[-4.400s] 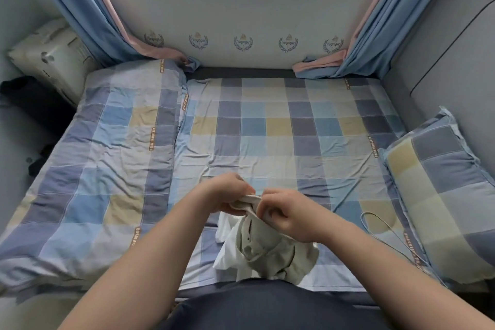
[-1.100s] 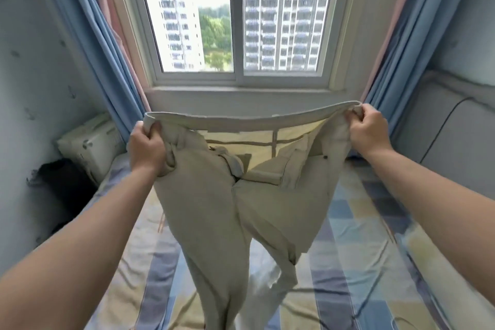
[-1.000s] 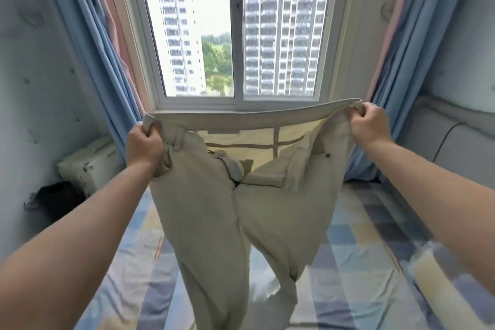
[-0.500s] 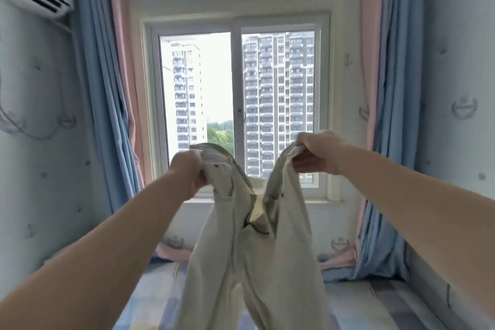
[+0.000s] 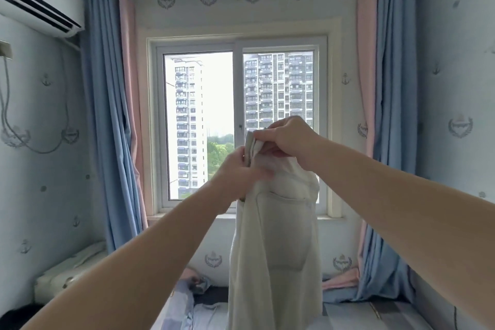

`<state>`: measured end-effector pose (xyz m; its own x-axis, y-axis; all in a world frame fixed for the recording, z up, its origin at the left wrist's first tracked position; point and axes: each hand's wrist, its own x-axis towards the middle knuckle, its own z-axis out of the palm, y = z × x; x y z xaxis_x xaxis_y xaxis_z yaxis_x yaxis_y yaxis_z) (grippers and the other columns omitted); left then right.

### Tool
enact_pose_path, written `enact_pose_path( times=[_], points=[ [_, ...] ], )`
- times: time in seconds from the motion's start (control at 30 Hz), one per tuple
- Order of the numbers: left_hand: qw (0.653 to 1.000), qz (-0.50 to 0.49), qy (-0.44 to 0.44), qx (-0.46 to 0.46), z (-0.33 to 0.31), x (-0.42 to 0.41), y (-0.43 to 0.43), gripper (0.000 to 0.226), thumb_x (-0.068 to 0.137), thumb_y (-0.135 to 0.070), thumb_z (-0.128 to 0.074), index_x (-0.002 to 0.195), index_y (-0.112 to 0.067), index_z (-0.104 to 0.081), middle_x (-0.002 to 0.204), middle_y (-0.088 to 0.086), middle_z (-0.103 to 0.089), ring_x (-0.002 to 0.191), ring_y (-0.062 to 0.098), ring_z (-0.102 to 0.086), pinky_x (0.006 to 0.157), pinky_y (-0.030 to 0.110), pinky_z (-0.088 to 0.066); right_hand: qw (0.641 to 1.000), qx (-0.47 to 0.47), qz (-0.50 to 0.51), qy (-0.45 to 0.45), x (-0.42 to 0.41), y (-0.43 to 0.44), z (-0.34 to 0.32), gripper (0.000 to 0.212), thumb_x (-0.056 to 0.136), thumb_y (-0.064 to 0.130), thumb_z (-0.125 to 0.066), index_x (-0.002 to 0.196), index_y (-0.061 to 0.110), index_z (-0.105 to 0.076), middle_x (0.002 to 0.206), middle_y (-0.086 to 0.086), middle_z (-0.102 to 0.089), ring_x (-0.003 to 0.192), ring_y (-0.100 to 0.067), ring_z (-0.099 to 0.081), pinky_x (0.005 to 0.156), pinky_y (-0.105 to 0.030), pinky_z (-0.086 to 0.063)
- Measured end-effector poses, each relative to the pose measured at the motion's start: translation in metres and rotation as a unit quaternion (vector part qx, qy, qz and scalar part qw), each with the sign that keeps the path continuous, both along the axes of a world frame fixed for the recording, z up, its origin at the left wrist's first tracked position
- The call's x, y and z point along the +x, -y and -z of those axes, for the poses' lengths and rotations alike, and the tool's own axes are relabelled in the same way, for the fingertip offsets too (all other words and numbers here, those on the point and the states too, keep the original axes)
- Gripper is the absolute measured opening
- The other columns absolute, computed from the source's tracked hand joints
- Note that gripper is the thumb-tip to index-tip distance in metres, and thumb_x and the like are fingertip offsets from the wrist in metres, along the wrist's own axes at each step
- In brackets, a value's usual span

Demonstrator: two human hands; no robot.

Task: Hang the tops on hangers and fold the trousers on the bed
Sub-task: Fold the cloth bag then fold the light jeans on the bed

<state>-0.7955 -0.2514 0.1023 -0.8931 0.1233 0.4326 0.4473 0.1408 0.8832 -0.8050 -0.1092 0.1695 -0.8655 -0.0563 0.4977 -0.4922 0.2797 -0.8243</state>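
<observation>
holding trousers (image 5: pixel 278 236) up before window (image 5: pixel 203 115), above bed (image 5: pixel 388 313). waistband, spread wide a second ago, now doubled: your hands met, right hand (image 5: pixel 288 139) pinching top, left hand (image 5: pixel 241 171) gripping edge below. lengthwise fold looks done; lay down next.

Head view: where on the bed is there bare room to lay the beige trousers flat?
Only a flat strip of checked sheet right of the hanging beige trousers shows. Left, a bunched checked quilt crowds it; the middle is hidden.
</observation>
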Motion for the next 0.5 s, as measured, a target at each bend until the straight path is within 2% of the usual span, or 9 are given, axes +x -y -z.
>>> enact_pose_path(
  times=[0.07, 0.13, 0.17, 0.23, 0.3, 0.33, 0.37, 0.43, 0.5],
  points=[
    [0.997, -0.074, -0.029, -0.006, 0.006, -0.004, -0.005, 0.028, 0.075, -0.006, -0.072, 0.102, -0.008, -0.068, 0.093, 0.013, -0.073, 0.084, 0.030, -0.072, 0.076, 0.049, -0.059, 1.000, 0.005, -0.009, -0.021, 0.002, 0.001, 0.004, 0.016, 0.080, 0.024, -0.084, 0.082, 0.009, -0.078, 0.075, -0.006, -0.074, 0.071, -0.016, -0.069, 0.074, -0.036, -0.058],
    [0.992, -0.114, -0.037, 0.041, 0.011, -0.009, 0.000, 0.019, 0.075, -0.006, -0.069, 0.094, -0.008, -0.070, 0.088, 0.017, -0.073, 0.083, 0.036, -0.072, 0.075, 0.055, -0.061, 0.997, 0.026, -0.023, -0.064, 0.007, -0.009, 0.015, 0.017, 0.084, 0.025, -0.080, 0.095, 0.012, -0.078, 0.087, 0.000, -0.074, 0.078, -0.008, -0.065, 0.079, -0.033, -0.054],
    [0.990, -0.121, -0.031, 0.070, 0.013, -0.011, 0.004, 0.018, 0.074, -0.007, -0.070, 0.092, -0.010, -0.071, 0.089, 0.019, -0.074, 0.085, 0.039, -0.073, 0.075, 0.059, -0.060, 0.994, 0.041, -0.010, -0.096, 0.006, -0.019, 0.024, 0.024, 0.086, 0.027, -0.078, 0.106, 0.014, -0.075, 0.101, 0.004, -0.072, 0.089, -0.005, -0.063, 0.086, -0.030, -0.051],
    [0.986, -0.118, -0.021, 0.118, 0.012, -0.010, 0.013, 0.017, 0.078, -0.002, -0.073, 0.092, -0.012, -0.071, 0.094, 0.020, -0.074, 0.089, 0.038, -0.073, 0.077, 0.059, -0.060, 0.984, 0.063, 0.087, -0.142, -0.001, -0.044, 0.047, 0.056, 0.085, 0.039, -0.078, 0.134, 0.022, -0.057, 0.138, 0.007, -0.056, 0.123, -0.006, -0.050, 0.107, -0.031, -0.039],
    [0.983, -0.101, -0.005, 0.152, 0.009, -0.011, 0.020, 0.020, 0.083, 0.003, -0.072, 0.095, -0.013, -0.070, 0.094, 0.016, -0.075, 0.088, 0.034, -0.073, 0.080, 0.053, -0.061, 0.983, 0.049, 0.163, -0.061, -0.010, -0.070, 0.077, 0.098, 0.073, 0.063, -0.079, 0.152, 0.028, -0.032, 0.157, 0.004, -0.033, 0.141, -0.017, -0.034, 0.117, -0.044, -0.030],
    [0.983, -0.085, 0.003, 0.162, 0.008, -0.012, 0.023, 0.022, 0.085, 0.004, -0.071, 0.098, -0.014, -0.070, 0.092, 0.012, -0.076, 0.085, 0.031, -0.074, 0.080, 0.049, -0.062, 0.990, 0.021, 0.133, 0.028, -0.016, -0.080, 0.093, 0.108, 0.066, 0.073, -0.077, 0.152, 0.030, -0.029, 0.160, 0.001, -0.030, 0.143, -0.023, -0.034, 0.117, -0.050, -0.031],
    [0.984, -0.067, 0.010, 0.167, 0.007, -0.012, 0.024, 0.024, 0.086, 0.004, -0.071, 0.102, -0.014, -0.070, 0.089, 0.008, -0.077, 0.082, 0.027, -0.075, 0.078, 0.045, -0.063, 0.989, -0.014, 0.060, 0.131, -0.019, -0.086, 0.106, 0.106, 0.063, 0.079, -0.074, 0.149, 0.030, -0.035, 0.158, -0.003, -0.037, 0.140, -0.028, -0.041, 0.114, -0.053, -0.035],
    [0.985, -0.044, 0.025, 0.166, 0.007, -0.014, 0.026, 0.026, 0.088, 0.004, -0.069, 0.105, -0.016, -0.068, 0.085, 0.004, -0.078, 0.076, 0.023, -0.075, 0.074, 0.040, -0.063, 0.948, -0.058, -0.128, 0.285, -0.020, -0.087, 0.125, 0.082, 0.074, 0.076, -0.069, 0.135, 0.024, -0.053, 0.140, -0.010, -0.060, 0.124, -0.034, -0.060, 0.104, -0.054, -0.048],
    [0.986, -0.033, 0.043, 0.157, 0.009, -0.014, 0.026, 0.027, 0.089, 0.004, -0.068, 0.108, -0.016, -0.067, 0.089, 0.006, -0.077, 0.077, 0.024, -0.075, 0.073, 0.041, -0.063, 0.936, -0.077, -0.177, 0.293, -0.019, -0.081, 0.135, 0.060, 0.086, 0.052, -0.071, 0.131, 0.014, -0.059, 0.124, -0.014, -0.070, 0.113, -0.035, -0.067, 0.094, -0.048, -0.056]
  ],
)
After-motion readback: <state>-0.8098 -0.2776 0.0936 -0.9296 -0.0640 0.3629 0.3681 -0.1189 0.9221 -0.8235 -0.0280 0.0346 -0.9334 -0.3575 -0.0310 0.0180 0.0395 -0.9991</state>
